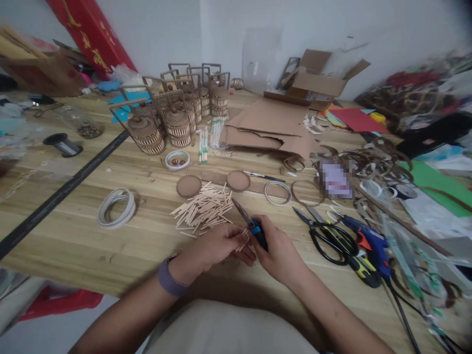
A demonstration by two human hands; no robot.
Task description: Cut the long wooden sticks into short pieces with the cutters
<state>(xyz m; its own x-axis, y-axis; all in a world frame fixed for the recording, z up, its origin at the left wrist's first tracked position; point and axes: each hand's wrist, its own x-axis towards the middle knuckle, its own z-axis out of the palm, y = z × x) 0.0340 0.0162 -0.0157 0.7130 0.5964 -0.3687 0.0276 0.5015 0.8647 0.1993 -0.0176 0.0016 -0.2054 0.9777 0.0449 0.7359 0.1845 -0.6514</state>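
My right hand is closed round the blue-and-black handles of small cutting pliers, whose pointed jaws aim up and left. My left hand, with a purple band on the wrist, pinches a few short wooden sticks right beside the pliers. Just beyond both hands lies a loose pile of similar cut sticks on the wooden table. Two round cardboard discs with toothed edges lie behind the pile.
Black scissors and a blue glue gun lie to the right. A white tape ring sits on the left. Several small woven cardboard baskets stand at the back, with flat cardboard sheets and an open box beyond.
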